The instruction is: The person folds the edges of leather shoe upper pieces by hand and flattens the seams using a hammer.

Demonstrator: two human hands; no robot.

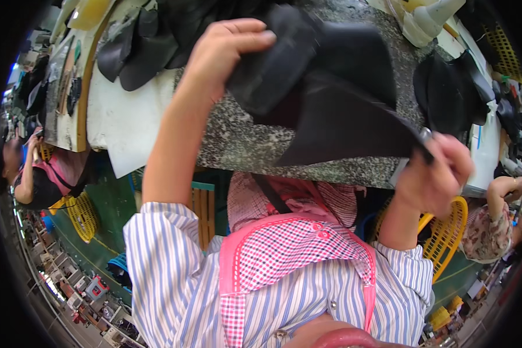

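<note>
- The left hand [223,52] is shown grasping the upper left part of a black leather-like workpiece [345,119], with the thumb and fingers pressed on its surface.
- The right hand [435,177] is shown closed on the lower right corner of the same workpiece; the fingers are blurred, and their exact placing cannot be made out.
- A small shiny metallic object [426,134] is seen at the fingers of the right hand; its kind cannot be told.
- The workpiece is held raised over the middle of the speckled tabletop [229,139], toward the near edge; its panels overlap, and its lower flap is stretched slantwise toward the right hand.
- At the far left of the tabletop, rounded black cut pieces [142,58] are piled loosely.
- Beside them, a white sheet [130,116] is laid at the left end, with one corner projected past the near edge.
- Toward the right end, another group of black pieces [446,93] is placed.
- Near the far right corner, a whitish container [426,23] is tilted.
- Below the near edge, a yellow perforated basket [455,232] is seen at the right, and a second yellow basket [82,219] at the left.
- A pink checked apron [290,252] is worn over a striped shirt [165,249].
- One co-worker [64,171] is partly shown beyond the left end, another [487,232] beyond the right.
</note>
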